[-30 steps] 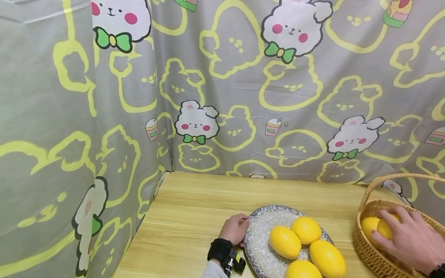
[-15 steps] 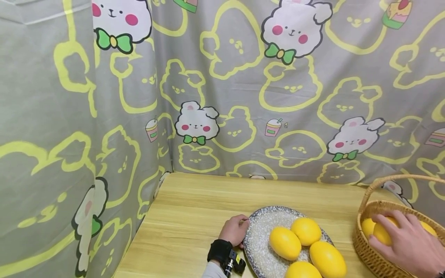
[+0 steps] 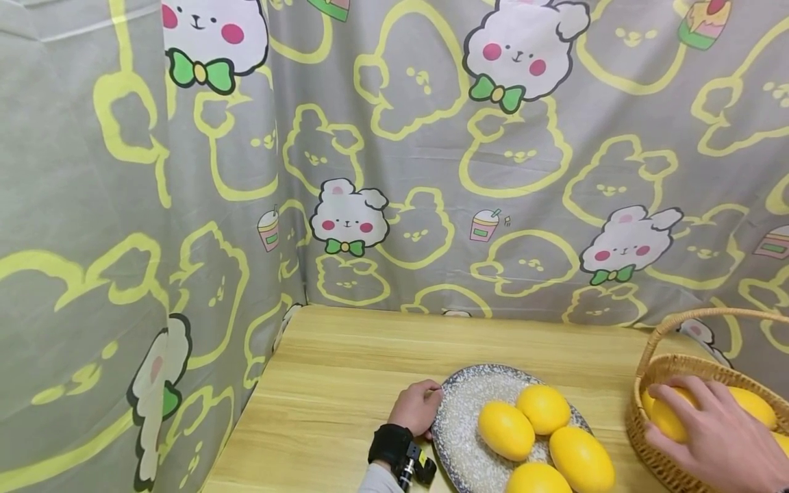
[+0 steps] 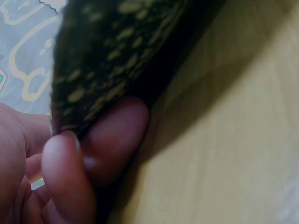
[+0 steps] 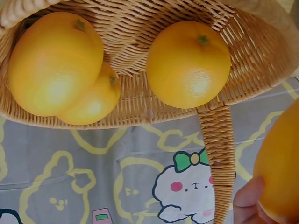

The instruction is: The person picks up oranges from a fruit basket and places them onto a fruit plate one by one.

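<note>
from the head view the left hand [image 3: 416, 409] pinches the plate [image 3: 459, 418] rim while the right hand [image 3: 718, 431] has slid deeper into the basket [image 3: 653, 370], curling over a lemon [image 3: 668, 418], left wrist view shows fingers [image 4: 112, 140] under the rim, right wrist view shows three more lemons [image 5: 188, 64] inside, so a lift looks close.

Grey curtain [image 3: 431, 137] across the upper frame, printed with yellow bear outlines and white bunnies wearing green bows. Pale wooden bench [image 3: 345, 383] with light grain, lower centre. Speckled grey plate [image 3: 456, 424] bearing bright yellow fruits [image 3: 505, 429]. Tan woven basket [image 3: 662, 455] at lower right, holding more yellow-orange fruit [image 5: 189, 63].
</note>
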Demonstrator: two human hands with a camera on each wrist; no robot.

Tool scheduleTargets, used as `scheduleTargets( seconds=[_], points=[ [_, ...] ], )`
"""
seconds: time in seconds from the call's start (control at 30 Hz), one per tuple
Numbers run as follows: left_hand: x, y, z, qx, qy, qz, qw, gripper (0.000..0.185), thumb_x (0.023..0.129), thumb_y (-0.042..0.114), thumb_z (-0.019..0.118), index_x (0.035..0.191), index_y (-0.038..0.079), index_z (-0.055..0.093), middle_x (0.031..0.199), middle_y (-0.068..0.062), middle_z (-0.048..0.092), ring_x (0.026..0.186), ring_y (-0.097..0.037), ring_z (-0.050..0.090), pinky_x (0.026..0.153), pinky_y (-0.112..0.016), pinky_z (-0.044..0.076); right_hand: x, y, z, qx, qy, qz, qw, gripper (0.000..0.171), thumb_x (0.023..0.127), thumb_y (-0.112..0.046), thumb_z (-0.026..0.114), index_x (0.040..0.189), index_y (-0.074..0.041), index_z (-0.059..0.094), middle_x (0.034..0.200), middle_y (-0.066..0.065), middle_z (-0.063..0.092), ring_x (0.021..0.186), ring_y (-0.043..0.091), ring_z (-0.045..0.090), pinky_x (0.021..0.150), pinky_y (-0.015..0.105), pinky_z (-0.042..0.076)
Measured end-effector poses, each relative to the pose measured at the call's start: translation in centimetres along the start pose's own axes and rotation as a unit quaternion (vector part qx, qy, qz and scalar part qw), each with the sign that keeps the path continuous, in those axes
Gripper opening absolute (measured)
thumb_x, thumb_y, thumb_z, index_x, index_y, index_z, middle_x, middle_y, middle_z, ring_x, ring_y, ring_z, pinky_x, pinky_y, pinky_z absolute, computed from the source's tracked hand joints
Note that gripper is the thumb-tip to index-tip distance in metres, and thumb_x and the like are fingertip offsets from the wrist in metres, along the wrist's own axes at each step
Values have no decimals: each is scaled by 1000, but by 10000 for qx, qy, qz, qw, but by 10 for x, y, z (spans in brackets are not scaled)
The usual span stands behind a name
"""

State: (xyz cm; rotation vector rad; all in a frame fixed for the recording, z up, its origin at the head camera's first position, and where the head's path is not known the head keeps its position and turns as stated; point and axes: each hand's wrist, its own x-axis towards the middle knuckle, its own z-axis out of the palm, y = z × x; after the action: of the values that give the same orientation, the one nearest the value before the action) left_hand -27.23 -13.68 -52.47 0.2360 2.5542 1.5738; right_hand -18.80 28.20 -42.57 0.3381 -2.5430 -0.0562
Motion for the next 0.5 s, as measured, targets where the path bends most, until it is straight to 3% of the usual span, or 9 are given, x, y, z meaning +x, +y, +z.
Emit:
scheduleTargets(
  seconds=[0.27,0.5],
  points=[
    [0,0,-1,-62,-38,-12,10000,30,106,27,56,128,10,70,83,-4,72,36,-10,49,37,-26,47,0,-9,-2,67,156,-216,9996,41,72,-39,85,103,-14,70,110,15,63,91,42,56,72,59,49],
    [-1,1,-1,-43,-64,-7,10000,30,107,27,56,128,11,70,80,-2,70,37,-10,49,38,-26,47,3,-25,-9,41,-215,-161,9996,47,67,-40,89,106,-22,71,114,11,62,96,36,55,67,57,53]
  ],
)
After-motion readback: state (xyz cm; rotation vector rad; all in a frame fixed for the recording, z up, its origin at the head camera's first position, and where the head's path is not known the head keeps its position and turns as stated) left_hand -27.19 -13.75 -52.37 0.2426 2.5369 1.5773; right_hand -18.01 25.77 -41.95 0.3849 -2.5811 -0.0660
